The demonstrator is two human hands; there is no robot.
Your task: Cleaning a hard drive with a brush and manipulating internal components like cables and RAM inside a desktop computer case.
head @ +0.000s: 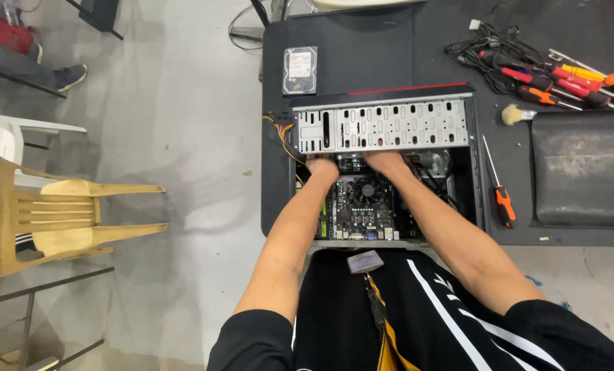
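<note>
A: Where are the hands?

B: Both are down inside the open case (382, 124), which lies on its side on the black worktop (362, 48). The left hand (323, 168) and right hand (384, 162) sit side by side at the top edge of the motherboard (362, 206), just under the perforated drive cage.

A: What are the fingers doing?

B: I cannot tell. They curl under the cage out of sight, so whether they are spread, pressed together or pinching something is hidden.

A: How far along does the work look?

B: Judging by what lies here, the side panel is already off and the board is seated, with its cooler fan (367, 190) in place. A hard drive (299, 70) rests on the worktop beyond the case, apart from it, so that seems not yet fitted. Yellow and red wires (283, 130) trail loose at the case's left edge.

A: Tools?

B: An orange-handled screwdriver (501, 192) lies just right of the case, untouched. More screwdrivers (575, 81), a cable tangle (492, 48) and a brush (517, 114) lie farther off.
</note>
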